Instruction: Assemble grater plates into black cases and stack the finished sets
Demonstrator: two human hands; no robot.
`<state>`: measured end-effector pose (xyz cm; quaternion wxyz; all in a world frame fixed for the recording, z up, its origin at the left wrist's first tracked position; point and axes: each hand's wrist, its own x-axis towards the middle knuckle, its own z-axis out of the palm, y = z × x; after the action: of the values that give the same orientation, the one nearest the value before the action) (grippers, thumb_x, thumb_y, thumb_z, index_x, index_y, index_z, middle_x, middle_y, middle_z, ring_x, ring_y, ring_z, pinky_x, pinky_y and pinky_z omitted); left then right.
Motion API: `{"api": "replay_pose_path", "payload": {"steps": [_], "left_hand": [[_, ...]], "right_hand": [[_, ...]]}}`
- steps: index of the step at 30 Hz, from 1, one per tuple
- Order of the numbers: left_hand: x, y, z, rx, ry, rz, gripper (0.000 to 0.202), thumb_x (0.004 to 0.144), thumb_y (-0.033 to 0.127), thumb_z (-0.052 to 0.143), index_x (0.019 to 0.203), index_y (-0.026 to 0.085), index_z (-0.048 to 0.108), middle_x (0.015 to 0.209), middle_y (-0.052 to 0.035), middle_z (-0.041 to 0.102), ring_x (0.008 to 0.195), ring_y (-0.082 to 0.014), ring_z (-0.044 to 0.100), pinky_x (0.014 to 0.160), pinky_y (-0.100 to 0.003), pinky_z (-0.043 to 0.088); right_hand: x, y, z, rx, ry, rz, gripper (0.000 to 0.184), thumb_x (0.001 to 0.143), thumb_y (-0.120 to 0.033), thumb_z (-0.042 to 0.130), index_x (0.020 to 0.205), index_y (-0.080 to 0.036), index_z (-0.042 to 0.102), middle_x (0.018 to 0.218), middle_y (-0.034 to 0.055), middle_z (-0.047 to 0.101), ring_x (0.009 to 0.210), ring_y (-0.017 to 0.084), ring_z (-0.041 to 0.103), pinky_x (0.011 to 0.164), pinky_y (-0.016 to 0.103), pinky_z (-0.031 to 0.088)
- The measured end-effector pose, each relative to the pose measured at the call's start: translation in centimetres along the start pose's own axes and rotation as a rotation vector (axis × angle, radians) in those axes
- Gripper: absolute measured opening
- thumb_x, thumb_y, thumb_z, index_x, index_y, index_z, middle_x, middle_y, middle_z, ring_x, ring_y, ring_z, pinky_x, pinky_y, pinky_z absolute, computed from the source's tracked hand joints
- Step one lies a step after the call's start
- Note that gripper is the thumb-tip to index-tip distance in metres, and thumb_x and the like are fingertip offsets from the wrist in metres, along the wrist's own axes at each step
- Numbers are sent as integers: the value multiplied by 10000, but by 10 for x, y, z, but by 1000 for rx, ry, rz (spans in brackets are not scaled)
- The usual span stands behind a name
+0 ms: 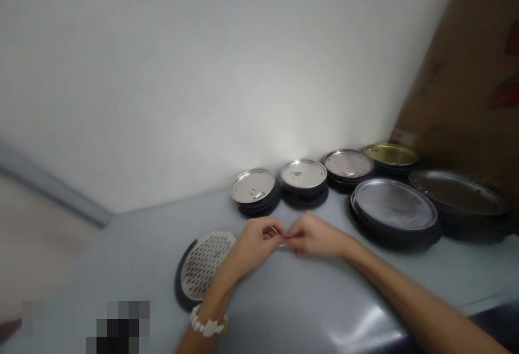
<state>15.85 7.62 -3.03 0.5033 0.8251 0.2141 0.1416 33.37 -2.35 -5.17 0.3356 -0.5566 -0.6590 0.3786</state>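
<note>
My left hand (255,240) and my right hand (314,235) meet above the grey table (133,251), fingertips pinched together on a small thin metal ring (281,241) between them. Both hands are closed in a pinch. A white bead bracelet (207,326) is on my left wrist. A round perforated metal disc on a dark base (205,267) lies on the table just left of my left hand.
Along the white wall stand stacks of round dark tins with metal lids (254,186) (304,175) (348,165), one with a gold lid (390,154). Two larger round lidded pans (393,208) (458,194) sit at the right. A brown cardboard sheet (466,73) leans at right.
</note>
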Motion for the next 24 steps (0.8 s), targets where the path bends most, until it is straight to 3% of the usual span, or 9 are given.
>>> {"api": "replay_pose_path", "payload": {"steps": [4,10,19,24], "left_hand": [[5,-6,3,-122,108,-17,288,774,198,659,1054,141,692,825,-48,723,776,-177,680,738,-279,539],[10,-13,8,-91,182,-182,119,761,227,664,807,139,729,728,-66,729,696,-184,686,663,-268,540],[8,-7,12,-153,189,-245,134,748,236,657,849,159,615,579,-10,676,490,-139,620,483,-220,495],[8,-8,11,-111,167,-256,175,753,173,596,875,113,705,545,-5,652,438,-107,558,442,-194,431]], "right_hand": [[1,0,2,-236,130,-103,361,947,-245,556,627,-132,680,549,14,642,496,107,550,526,206,351],[3,11,3,-588,292,-198,258,934,-141,572,697,-151,672,658,40,667,610,130,557,597,256,304],[1,9,4,-650,342,-167,255,945,-147,570,703,-154,649,663,31,639,615,129,554,603,254,298],[2,10,6,-640,320,-142,255,932,-137,575,690,-155,654,659,32,651,605,125,557,592,254,287]]}}
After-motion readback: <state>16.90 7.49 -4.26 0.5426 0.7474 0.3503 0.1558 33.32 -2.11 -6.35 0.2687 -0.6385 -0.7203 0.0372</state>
